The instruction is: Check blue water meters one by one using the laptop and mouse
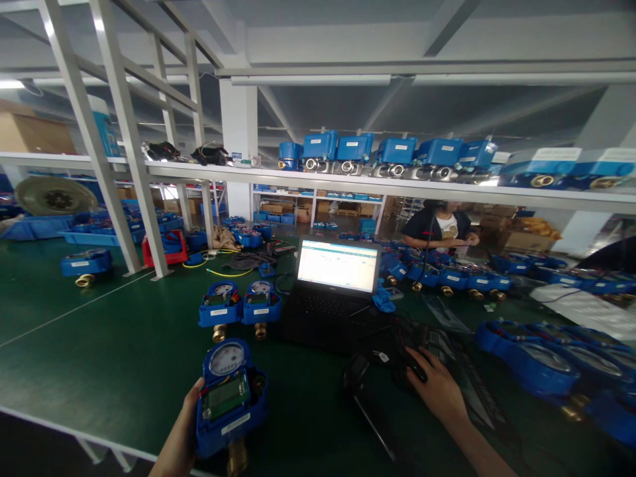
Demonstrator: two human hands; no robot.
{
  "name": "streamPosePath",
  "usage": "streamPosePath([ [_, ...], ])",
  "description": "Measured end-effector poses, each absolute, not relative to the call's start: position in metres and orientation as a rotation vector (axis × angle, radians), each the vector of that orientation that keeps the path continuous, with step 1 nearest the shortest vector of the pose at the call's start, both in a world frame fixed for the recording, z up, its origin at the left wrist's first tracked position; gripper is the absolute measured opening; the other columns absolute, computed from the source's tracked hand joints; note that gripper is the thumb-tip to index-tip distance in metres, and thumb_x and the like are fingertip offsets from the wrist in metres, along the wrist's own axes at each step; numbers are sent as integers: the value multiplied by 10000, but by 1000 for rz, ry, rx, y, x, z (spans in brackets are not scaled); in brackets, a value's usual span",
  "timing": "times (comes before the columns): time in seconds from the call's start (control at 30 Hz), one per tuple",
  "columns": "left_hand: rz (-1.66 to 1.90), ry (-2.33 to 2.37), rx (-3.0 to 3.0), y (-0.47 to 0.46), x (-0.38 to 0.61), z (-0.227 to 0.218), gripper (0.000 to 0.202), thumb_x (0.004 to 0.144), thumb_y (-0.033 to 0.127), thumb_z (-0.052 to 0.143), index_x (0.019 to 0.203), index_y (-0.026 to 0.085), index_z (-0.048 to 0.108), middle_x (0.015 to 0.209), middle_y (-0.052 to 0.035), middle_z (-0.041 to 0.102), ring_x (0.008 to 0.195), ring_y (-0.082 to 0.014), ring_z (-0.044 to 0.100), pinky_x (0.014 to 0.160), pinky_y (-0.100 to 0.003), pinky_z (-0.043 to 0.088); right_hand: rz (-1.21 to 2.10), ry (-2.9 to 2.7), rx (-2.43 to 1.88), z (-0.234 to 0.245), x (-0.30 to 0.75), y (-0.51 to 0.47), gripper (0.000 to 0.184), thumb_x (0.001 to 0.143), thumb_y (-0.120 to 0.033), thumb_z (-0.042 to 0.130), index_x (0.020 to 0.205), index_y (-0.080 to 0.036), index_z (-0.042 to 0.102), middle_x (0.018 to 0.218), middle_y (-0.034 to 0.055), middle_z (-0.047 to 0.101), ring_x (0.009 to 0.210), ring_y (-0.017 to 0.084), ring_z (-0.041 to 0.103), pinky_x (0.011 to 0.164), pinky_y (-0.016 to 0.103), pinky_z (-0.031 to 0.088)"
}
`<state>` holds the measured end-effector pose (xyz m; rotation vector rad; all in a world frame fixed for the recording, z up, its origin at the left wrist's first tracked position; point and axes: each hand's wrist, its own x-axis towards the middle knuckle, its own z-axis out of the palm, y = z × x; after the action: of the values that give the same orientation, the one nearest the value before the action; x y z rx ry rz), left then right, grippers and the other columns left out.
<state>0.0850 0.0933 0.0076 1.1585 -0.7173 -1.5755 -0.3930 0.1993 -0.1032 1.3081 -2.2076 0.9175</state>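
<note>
Between my left fingers [191,397] sits a blue meter [229,396], gripped along its left edge with the fingers curled round the housing, dial up and brass stub hanging below my left hand [181,434]. Off to the right of that grip, my right hand [437,387] lies flat over a dark mouse [415,371] on the green bench [99,344], fingers pressed loosely together on top of it, not pinching. Just left of those fingertips a black scanner [355,374] lies on the bench, apart from the hand. Beyond both hands stands the laptop [335,285], its screen lit with a table, and left of it, past my left fingers, two more meters [239,306] stand side by side. By my reckoning this is the logging step: one meter held up for reading while the right hand works the screen. The next move, I judge, calls for a steady left grip so the display stays readable, and a small, careful shift of the right fingers, since the scanner and a keypad lie close.
</note>
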Motion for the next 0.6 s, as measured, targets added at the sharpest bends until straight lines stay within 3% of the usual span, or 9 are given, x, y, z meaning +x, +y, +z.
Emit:
streamPosePath([
  [0.1,-1584,-765,1149,93,86,6,794,928,316,571,1553,259,85,1236,-162,691,732,-305,760,706,-451,616,963,-2216,1258,-91,-384,202,514,822,-459,431,1250,-236,605,1316,135,566,1112,372,605,861,543,537],
  [0.17,-1586,-787,1140,92,87,5,782,935,300,561,1554,249,86,1153,-154,730,632,-271,750,646,-412,616,1008,-2203,1196,-79,-369,204,585,806,-481,429,1296,-190,559,1391,172,498,1254,433,484,957,626,446],
  [0.23,-1600,-791,1118,91,86,4,727,948,289,540,1550,215,140,1062,-146,761,609,-257,745,634,-392,614,1058,-2196,1197,-69,-344,205,611,813,-516,418,1289,-155,544,1399,188,489,1322,431,406,1034,620,375],
  [0.27,-1611,-793,1105,90,86,4,686,954,295,526,1542,188,189,1023,-147,769,632,-260,750,651,-393,615,1082,-2209,1238,-66,-329,205,586,829,-534,406,1258,-166,560,1346,176,540,1287,401,458,1023,573,409],
  [0.33,-1636,-796,1076,89,84,2,614,967,322,501,1513,140,285,980,-152,776,718,-272,761,709,-399,615,1117,-2285,1374,-63,-297,204,507,858,-566,409,1172,-221,606,1126,117,672,1040,316,641,858,448,532],
  [0.4,-1658,-800,1048,87,84,0,577,974,350,484,1480,107,351,983,-160,774,790,-273,763,759,-395,610,1136,-2392,1492,-64,-269,201,475,812,-584,519,1115,-238,635,970,84,710,837,286,690,696,393,552],
  [0.5,-1684,-807,1015,85,85,-2,553,976,387,474,1444,99,410,1026,-168,766,839,-276,759,797,-405,605,1182,-2511,1588,-63,-243,198,457,657,-467,673,1024,-195,665,947,123,705,843,345,685,692,426,534],
  [0.6,-1702,-815,983,85,85,-3,542,969,416,480,1418,114,453,1038,-160,766,838,-282,760,817,-425,601,1322,-2547,1706,-57,-225,204,379,671,-440,623,957,-195,667,925,119,708,863,332,684,735,413,535],
])
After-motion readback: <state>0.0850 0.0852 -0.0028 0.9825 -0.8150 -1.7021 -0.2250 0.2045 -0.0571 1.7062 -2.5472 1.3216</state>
